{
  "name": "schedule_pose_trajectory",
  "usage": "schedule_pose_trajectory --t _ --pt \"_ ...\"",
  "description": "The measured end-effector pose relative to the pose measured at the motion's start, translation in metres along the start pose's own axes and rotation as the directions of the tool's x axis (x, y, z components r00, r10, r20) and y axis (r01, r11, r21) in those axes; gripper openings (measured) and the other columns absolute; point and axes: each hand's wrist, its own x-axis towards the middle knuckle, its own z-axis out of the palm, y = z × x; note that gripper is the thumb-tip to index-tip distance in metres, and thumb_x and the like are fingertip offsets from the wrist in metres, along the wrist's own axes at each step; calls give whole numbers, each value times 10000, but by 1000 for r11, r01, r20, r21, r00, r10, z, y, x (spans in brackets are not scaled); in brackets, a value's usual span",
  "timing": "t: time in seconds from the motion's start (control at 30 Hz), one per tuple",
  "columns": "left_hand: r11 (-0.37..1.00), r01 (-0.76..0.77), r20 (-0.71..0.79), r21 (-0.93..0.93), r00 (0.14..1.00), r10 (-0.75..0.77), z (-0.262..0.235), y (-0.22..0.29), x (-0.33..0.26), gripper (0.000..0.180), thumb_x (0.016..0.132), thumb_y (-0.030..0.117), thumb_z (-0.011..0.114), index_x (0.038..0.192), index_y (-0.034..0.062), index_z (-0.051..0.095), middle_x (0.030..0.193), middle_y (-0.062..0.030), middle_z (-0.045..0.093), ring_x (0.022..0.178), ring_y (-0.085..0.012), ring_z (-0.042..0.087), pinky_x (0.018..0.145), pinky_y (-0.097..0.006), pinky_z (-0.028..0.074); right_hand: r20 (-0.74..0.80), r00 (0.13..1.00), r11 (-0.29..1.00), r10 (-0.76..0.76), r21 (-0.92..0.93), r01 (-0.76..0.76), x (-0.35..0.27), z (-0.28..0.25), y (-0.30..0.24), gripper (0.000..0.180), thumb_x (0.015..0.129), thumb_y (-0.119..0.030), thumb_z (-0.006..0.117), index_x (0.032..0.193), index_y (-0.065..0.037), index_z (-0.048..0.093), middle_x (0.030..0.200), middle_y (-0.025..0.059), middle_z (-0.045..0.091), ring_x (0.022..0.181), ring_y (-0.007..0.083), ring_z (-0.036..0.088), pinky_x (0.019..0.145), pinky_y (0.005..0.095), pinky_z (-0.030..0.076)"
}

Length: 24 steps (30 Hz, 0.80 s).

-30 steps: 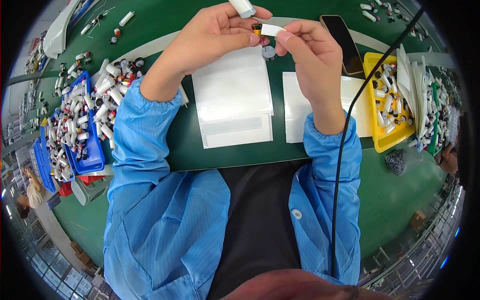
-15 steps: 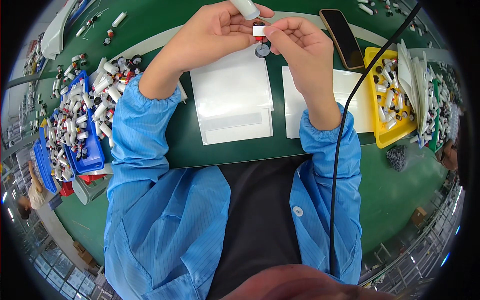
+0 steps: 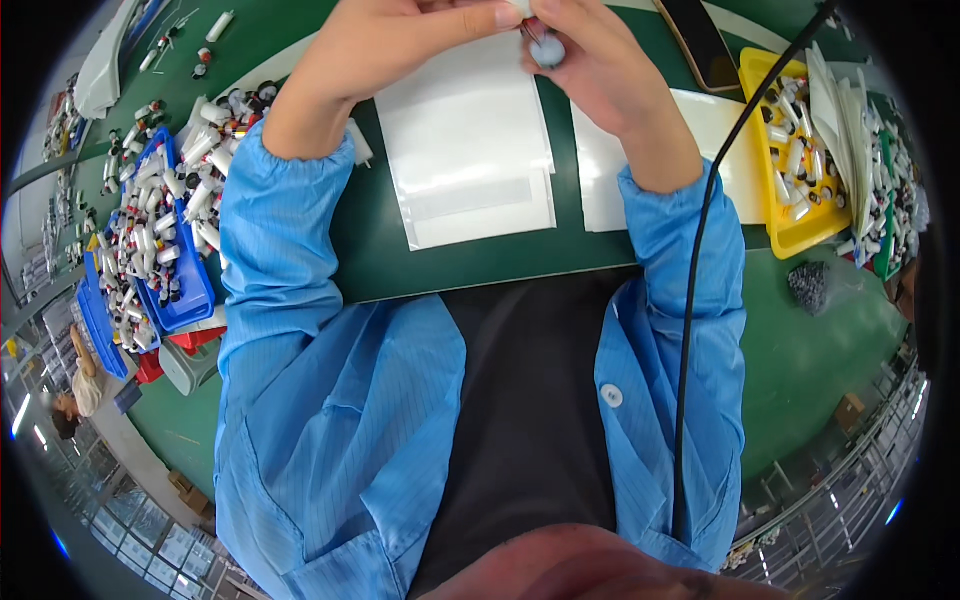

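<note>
1. Left of the frame: we record a blue tray (image 3: pixel 188 312) heaped with white-bodied parts (image 3: pixel 160 205); more parts lie just beside it on the desk (image 3: pixel 372 225). We judge the raised rim serves to contain loose pieces that could roll.
2. Top, left of centre: the left hand (image 3: pixel 395 35) is drawn in to a pinch, thumb tip against a small component (image 3: pixel 522 8). Its curled fingers run partly past the upper edge, so we cannot tell their full grip.
3. Centre: a white sheet (image 3: pixel 470 120) lies flat below the hands, apparently placed there to leave both sides reachable.
4. Top centre: the component is between the two thumbs, a grey disc (image 3: pixel 548 52) hanging below it. Holding from both sides probably steadies so small a piece.
5. Right of centre: the right hand (image 3: pixel 605 70) is likewise nearly closed, thumb at the component, fingers bent behind the disc.
6. Upper right: a phone (image 3: pixel 702 42) lies beyond further white sheets (image 3: pixel 725 140); a yellow tray (image 3: pixel 800 240) confines similar parts, seemingly kept within reach.
</note>
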Motion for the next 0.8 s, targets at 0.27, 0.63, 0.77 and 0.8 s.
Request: schedule_pose_trajectory --t 0.27,0.63,0.77,0.8 --pt "267 533 -506 803 846 -166 -139 69 -36 409 902 165 717 1245 -34 621 1016 -113 713 858 -175 686 766 -306 558 172 985 115 -24 -978 173 -105 46 11 265 859 -76 685 1112 0 683 947 147 603 815 344 644 715 445 528" --pt "260 680 -707 685 707 15 -331 -51 14 499 881 416 667 1206 38 672 1017 -190 734 940 -345 708 872 -416 549 76 996 70 35 -995 73 -116 56 9 260 834 51 628 1093 52 650 1009 172 585 914 360 642 785 410 536" --pt "75 847 -847 527 515 131 -348 -101 31 583 847 452 665 1302 92 607 1222 -208 676 1138 -361 653 994 -467 497 71 995 68 65 -995 67 -116 59 0 223 809 64 624 1031 62 652 1001 172 594 916 366 645 802 410 543" --pt "77 847 -848 527 517 118 -349 -103 32 663 846 466 665 1394 123 520 1291 -205 641 1175 -380 627 1015 -481 483 64 995 76 76 -995 58 -117 58 1 222 809 63 625 1030 62 652 998 170 595 914 367 645 805 410 544"
